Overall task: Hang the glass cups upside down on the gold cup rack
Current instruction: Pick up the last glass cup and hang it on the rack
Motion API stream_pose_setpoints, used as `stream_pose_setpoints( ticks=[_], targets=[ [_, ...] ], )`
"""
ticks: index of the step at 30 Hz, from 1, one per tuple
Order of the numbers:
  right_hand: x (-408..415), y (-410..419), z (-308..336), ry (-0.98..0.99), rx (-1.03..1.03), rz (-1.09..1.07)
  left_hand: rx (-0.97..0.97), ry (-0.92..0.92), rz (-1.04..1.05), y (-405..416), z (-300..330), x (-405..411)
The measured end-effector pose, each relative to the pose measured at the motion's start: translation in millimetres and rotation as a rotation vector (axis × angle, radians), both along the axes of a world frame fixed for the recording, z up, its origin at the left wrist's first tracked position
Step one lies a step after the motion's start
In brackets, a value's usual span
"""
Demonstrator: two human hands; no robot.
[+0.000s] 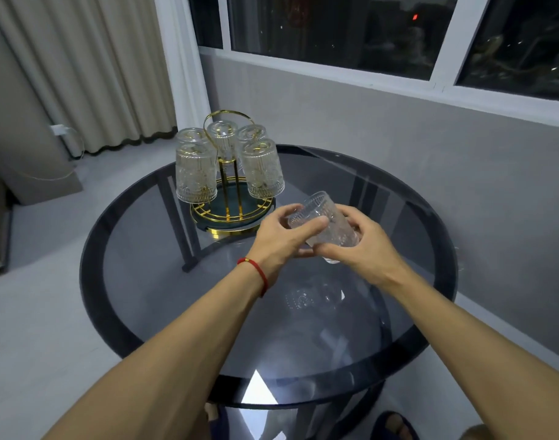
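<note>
Holding the last clear ribbed glass cup tilted above the round smoked-glass desk, both hands, left and right, were clamped on it. Five already hung on the gold wire cup rack; next it probably needed flipping onto a free peg.

Your near side of the gold cup rack is open; five hung cups crowd its top.
</note>
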State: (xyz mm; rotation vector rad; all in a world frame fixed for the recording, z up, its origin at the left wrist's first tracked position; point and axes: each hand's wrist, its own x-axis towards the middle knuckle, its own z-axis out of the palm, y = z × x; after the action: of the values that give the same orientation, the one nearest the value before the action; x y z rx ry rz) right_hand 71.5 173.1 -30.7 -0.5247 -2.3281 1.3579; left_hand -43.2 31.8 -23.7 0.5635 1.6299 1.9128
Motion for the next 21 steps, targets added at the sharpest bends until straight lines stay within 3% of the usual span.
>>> stream_pose_setpoints(
  ticks=[2, 6, 9, 11, 13, 15, 17, 21],
  targets=[
    [-2, -2, -1, 0.017, -0.117, 0.009, 0.046, -0.074, 0.043, -5, 3, -4],
    [-13, -16, -4, 0.063, -0.666, 0.073, 0.110, -0.177, 0.068, -18, 2, -16],
    [-24, -26, 2, 0.150, -0.731, 0.030, 0.003, -0.076, 0.074, -29, -1, -32],
    [-34, -32, 13, 0.186, -0.619, -0.035, -0.156, 0.098, 0.216, -42, -7, -50],
    [-46, -39, 28, 0.171, -0.345, -0.088, -0.354, 0.437, 0.352, -58, -21, -69],
    [-55, -45, 47, 0.169, -0.082, -0.102, -0.505, 0.682, 0.340, -66, -35, -79],
    [-68, -53, 69, 0.182, 0.036, -0.101, -0.577, 0.803, 0.338, -68, -42, -85],
    [-99, -72, 103, 0.171, 0.238, -0.109, -0.597, 0.826, 0.362, -78, -48, -93]
  ],
)
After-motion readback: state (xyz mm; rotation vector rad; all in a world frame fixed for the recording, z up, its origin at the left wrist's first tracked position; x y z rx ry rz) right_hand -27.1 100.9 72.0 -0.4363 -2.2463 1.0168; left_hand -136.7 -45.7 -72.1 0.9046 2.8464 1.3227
